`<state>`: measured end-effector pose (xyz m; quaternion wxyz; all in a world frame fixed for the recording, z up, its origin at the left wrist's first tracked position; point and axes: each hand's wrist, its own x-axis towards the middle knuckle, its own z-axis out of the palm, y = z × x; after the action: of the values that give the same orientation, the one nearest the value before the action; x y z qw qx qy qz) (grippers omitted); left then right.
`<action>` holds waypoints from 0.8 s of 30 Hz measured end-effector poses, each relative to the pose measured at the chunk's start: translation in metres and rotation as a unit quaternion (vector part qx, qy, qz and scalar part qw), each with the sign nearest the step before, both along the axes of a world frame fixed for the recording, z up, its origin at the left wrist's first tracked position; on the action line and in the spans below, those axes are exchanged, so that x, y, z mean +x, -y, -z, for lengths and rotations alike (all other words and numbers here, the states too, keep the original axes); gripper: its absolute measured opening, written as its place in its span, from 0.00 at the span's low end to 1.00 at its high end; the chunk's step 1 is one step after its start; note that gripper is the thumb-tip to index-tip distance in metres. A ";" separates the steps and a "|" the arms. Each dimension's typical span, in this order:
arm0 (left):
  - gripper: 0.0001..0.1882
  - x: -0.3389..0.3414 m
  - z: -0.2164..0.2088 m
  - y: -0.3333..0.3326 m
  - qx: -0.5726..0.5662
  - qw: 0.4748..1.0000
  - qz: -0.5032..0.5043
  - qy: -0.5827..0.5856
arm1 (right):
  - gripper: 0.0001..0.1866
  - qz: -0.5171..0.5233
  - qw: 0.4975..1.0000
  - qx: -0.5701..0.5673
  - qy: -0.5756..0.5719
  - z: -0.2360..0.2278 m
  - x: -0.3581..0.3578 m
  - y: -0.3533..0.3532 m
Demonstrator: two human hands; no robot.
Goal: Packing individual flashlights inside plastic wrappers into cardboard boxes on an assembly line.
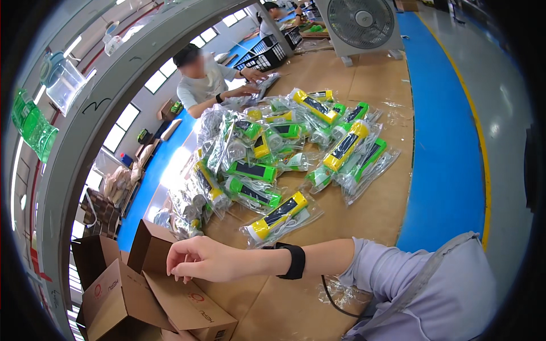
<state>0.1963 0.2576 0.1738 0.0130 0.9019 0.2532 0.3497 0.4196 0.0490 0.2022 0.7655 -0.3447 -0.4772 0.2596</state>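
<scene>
My right hand (199,260) reaches across from the right, over the flaps of an open cardboard box (114,290). Its fingers droop loosely bent, and nothing shows between them. Only a sliver of my left hand (178,335) appears at the bottom edge, against the box's lower flap; its fingers are hidden. The inside of the box is mostly out of sight. Beyond my right forearm lies a yellow flashlight with a dark solar panel (278,216), in a clear plastic bag. Behind it, several bagged green flashlights (253,192) and yellow ones (347,146) are heaped up.
The heap rests on a cardboard-covered table (387,210). Across it, a co-worker (207,79) handles a clear bag. A box fan (362,25) and a black crate (261,57) stand at the far end. A grey metal frame (85,119) arches over the left side.
</scene>
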 end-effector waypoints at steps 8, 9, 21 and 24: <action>0.23 -0.015 -0.016 0.067 0.147 0.974 -0.099 0.141 | 0.09 -0.008 1.000 0.020 -0.010 -0.006 0.004 0.011; 0.22 -0.017 -0.025 0.084 0.199 0.960 -0.073 0.182 | 0.09 -0.011 1.000 0.023 -0.012 -0.007 0.003 0.011; 0.17 -0.025 -0.086 0.228 0.196 0.952 0.019 0.235 | 0.07 0.054 0.994 0.096 -0.009 -0.026 -0.001 0.050; 0.15 -0.025 -0.090 0.246 0.198 0.952 0.038 0.231 | 0.09 0.089 0.986 0.135 -0.025 -0.035 0.001 0.076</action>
<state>0.1715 0.0119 0.2643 -0.0945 0.7899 0.1345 0.5908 0.4210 -0.0270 0.2376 0.8369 -0.2724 -0.4560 0.1320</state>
